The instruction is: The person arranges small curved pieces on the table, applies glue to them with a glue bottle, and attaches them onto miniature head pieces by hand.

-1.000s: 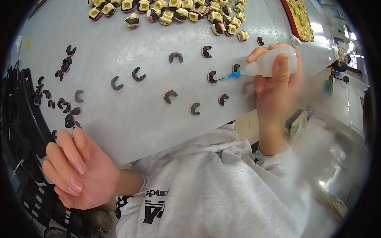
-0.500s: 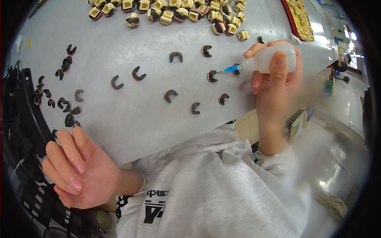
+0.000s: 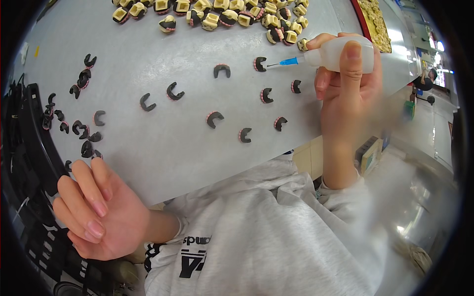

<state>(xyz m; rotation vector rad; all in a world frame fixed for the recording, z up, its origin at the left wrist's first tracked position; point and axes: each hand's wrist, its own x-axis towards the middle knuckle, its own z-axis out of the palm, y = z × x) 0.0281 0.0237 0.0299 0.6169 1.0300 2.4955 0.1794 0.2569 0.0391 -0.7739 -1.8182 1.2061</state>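
Observation:
My right hand (image 3: 348,81) is wrapped round a translucent white squeeze bottle (image 3: 335,55), thumb on its side. The bottle lies nearly level, and its blue needle tip (image 3: 288,61) points left. The needle's end is at the opening of a black horseshoe-shaped piece with a pink toothed edge (image 3: 258,64); whether they touch I cannot tell. Similar pieces lie spread below it, among them one just beneath (image 3: 266,95) and one beside my fingers (image 3: 296,86). My left hand (image 3: 101,212) rests palm up at the table's near left edge, fingers loosely curled and holding nothing.
Many cream, black and pink moulded pieces (image 3: 210,21) crowd the far side of the grey table (image 3: 168,140). More black horseshoe pieces (image 3: 87,149) cluster at the left, by a black device (image 3: 39,133). A red tray of pale yellow pieces (image 3: 363,22) stands far right.
My right hand has moved away from me with the bottle, shifting the needle from a nearer horseshoe piece to the one beyond it. My left hand stays in place.

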